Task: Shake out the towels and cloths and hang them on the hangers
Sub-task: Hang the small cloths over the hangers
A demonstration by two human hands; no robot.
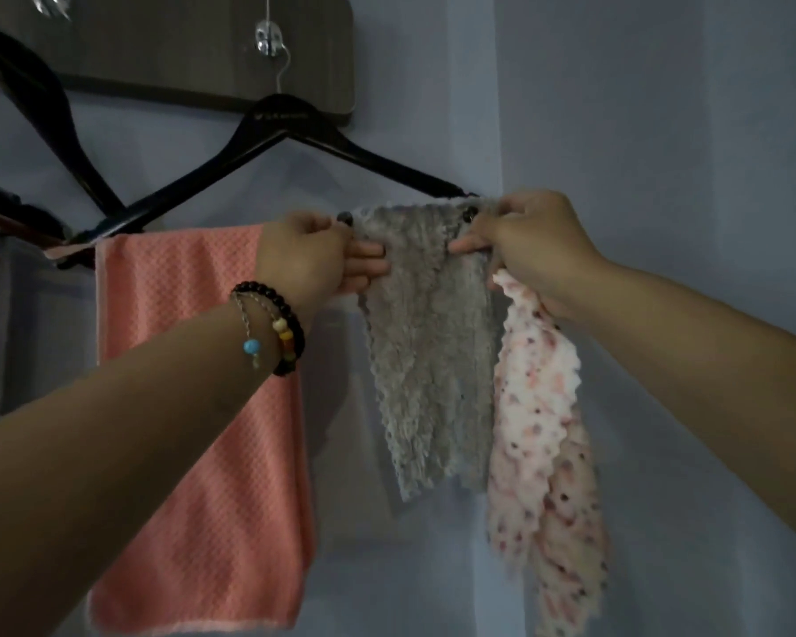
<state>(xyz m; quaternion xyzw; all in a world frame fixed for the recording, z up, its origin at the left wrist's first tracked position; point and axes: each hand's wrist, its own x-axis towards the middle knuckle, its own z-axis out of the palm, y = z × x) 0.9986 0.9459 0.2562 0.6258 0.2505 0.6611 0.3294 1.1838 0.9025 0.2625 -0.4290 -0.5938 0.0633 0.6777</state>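
Backdrop: pale blue wall (662,108) with a dark board (180,43) carrying a clear hook (267,39).
Hanger: black hanger (295,131), its bar running left to right.
Hung: coral towel (194,360) at the left end.
Grey cloth (428,337): draped over the bar's right end, long axis vertical.
Left hand (313,255): grip pinching the grey cloth's left edge.
Right hand (525,250): grip pinching its right edge, speckled cloth (543,429) bunched beneath.
Relation: cloth lies between both hands; likely spreads sideways along the bar.

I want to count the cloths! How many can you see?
3. A pink towel on the hanger's left side, a grey cloth on its right, a spotted cloth in the right hand.
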